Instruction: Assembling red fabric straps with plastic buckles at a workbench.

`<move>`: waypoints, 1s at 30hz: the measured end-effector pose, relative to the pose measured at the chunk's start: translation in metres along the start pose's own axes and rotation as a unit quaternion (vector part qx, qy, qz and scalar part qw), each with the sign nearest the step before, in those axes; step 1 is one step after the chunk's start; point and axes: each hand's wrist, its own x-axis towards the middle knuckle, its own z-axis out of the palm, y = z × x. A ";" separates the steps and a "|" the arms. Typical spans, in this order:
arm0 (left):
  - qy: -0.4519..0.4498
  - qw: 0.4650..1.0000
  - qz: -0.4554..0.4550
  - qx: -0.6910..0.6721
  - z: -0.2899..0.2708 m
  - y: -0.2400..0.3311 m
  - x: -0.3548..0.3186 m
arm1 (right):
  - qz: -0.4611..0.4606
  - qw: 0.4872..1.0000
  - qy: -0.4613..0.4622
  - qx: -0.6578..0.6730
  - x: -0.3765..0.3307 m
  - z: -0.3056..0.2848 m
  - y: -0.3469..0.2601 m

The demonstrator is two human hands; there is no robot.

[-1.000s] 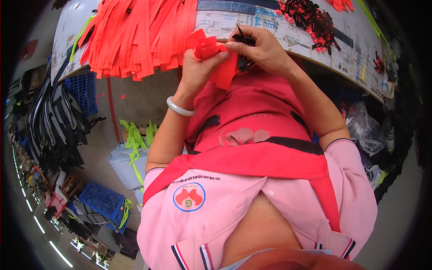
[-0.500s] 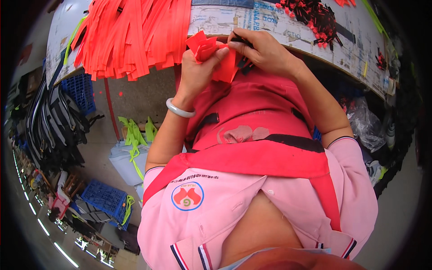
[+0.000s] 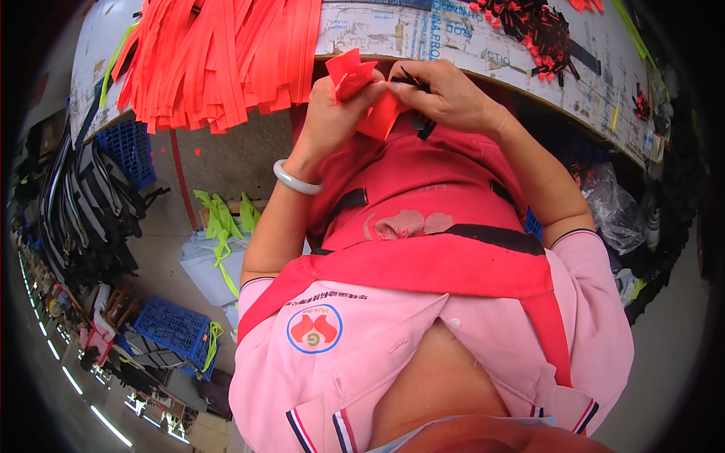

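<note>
Over my lap, at the table's front edge, my two hands meet. My left hand (image 3: 337, 113) is closed on folded red fabric strips (image 3: 350, 75), whose ends stick out above the fist and hang below it. Close beside it, my right hand (image 3: 447, 94) is closed round short black strips (image 3: 425, 126); their ends poke out above and below the fingers. Its thumb and fingertips meet the red fabric by the left thumb. Whatever lies between the fingertips is hidden. To the left, a thick bundle of long red strips (image 3: 219, 60) hangs over the table edge.
The worn white tabletop (image 3: 362, 30) curves across the far side. On its right lies a pile of small black and red pieces (image 3: 532, 38). Black and grey straps (image 3: 87, 204) hang at left, near a blue crate (image 3: 177, 330). A clear plastic bag (image 3: 615, 211) sits below right.
My right hand has shifted slightly down and turned, its fingertips now closer to the left thumb. The red fabric in my left hand has tilted a little. Both hands keep their hold.
</note>
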 end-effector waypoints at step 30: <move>0.060 0.998 0.008 -0.031 -0.001 0.006 -0.005 | 0.178 0.947 -0.089 0.251 -0.020 -0.013 0.032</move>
